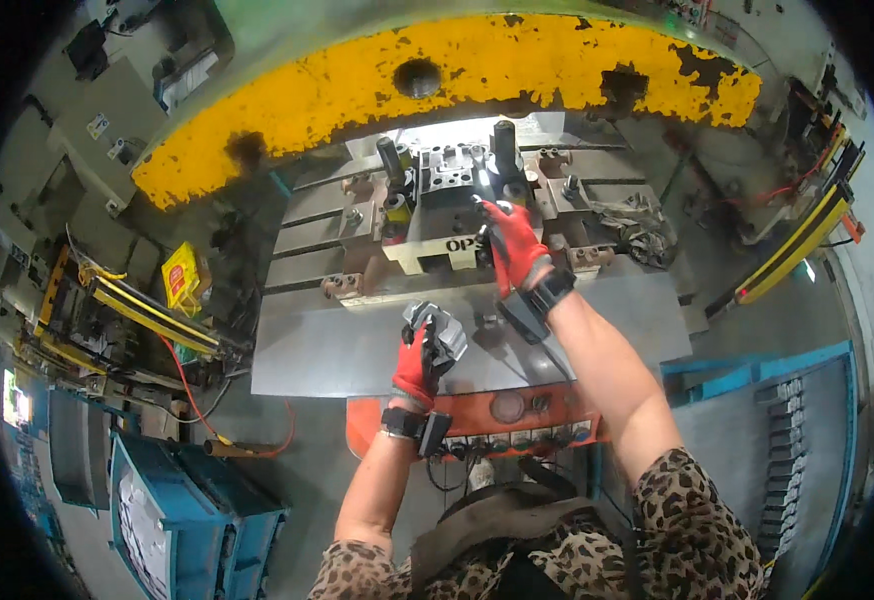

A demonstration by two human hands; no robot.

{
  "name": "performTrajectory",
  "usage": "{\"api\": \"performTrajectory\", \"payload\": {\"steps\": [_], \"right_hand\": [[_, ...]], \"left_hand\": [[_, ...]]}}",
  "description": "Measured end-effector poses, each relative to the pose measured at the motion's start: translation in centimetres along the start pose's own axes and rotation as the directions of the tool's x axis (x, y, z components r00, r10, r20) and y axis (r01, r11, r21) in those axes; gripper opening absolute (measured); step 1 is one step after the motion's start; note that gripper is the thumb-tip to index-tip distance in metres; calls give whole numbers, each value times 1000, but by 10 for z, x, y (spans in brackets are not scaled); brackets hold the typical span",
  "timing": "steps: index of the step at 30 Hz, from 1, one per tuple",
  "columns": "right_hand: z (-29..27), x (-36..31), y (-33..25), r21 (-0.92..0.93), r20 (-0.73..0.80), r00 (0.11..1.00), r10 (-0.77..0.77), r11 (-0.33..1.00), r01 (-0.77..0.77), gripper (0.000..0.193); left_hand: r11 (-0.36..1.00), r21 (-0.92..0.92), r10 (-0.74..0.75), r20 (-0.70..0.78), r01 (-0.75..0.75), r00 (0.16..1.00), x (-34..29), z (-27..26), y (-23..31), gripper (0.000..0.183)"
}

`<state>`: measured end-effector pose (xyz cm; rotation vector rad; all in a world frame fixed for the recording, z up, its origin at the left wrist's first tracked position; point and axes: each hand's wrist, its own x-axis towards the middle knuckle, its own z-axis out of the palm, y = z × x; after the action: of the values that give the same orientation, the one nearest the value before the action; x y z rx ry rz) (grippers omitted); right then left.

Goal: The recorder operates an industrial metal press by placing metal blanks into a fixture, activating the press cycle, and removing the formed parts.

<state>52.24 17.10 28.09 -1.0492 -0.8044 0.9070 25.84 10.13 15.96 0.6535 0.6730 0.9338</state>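
My left hand (416, 365), in a red glove with dark fingers, is closed on a shiny bent sheet-metal part (443, 333) above the near side of the metal table. My right hand (513, 243), also red-gloved, reaches forward to the front right of a press die (449, 180). Its fingers are drawn together at the die's edge; whatever they grip is too small to make out. The die has a pale base, a silvery plate with holes on top, and two dark upright guide posts. Dark devices are strapped to both wrists.
A chipped yellow press beam (417, 90) spans above the die. Bolted clamps (355, 217) flank the die. Crumpled clear plastic (639, 228) lies at the right. An orange control panel (477, 418) with buttons sits below the table's front edge. Blue bins (197, 510) stand at the lower left.
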Motion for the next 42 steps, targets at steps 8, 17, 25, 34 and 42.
{"api": "performTrajectory", "payload": {"steps": [8, 17, 25, 34, 42], "right_hand": [[-32, 87, 44, -145, -71, 982, 175, 972, -184, 79], [-47, 85, 0, -310, 143, 974, 176, 943, -125, 54], [-21, 72, -41, -807, 7, 987, 160, 584, -89, 73], [-76, -96, -75, -926, 118, 993, 16, 363, 104, 64], [-290, -430, -7, -420, -451, 890, 59, 867, -270, 54]], "left_hand": [[968, 231, 146, -195, -99, 970, -52, -53, 55, 72], [826, 507, 498, -453, -246, 739, -162, -181, 119, 65], [842, 537, 344, -621, 62, 704, -182, -267, 70, 37], [-122, 992, 118, 56, -42, 991, -166, -275, 4, 48], [771, 591, -73, -289, 238, 954, -173, -302, -54, 49]]}}
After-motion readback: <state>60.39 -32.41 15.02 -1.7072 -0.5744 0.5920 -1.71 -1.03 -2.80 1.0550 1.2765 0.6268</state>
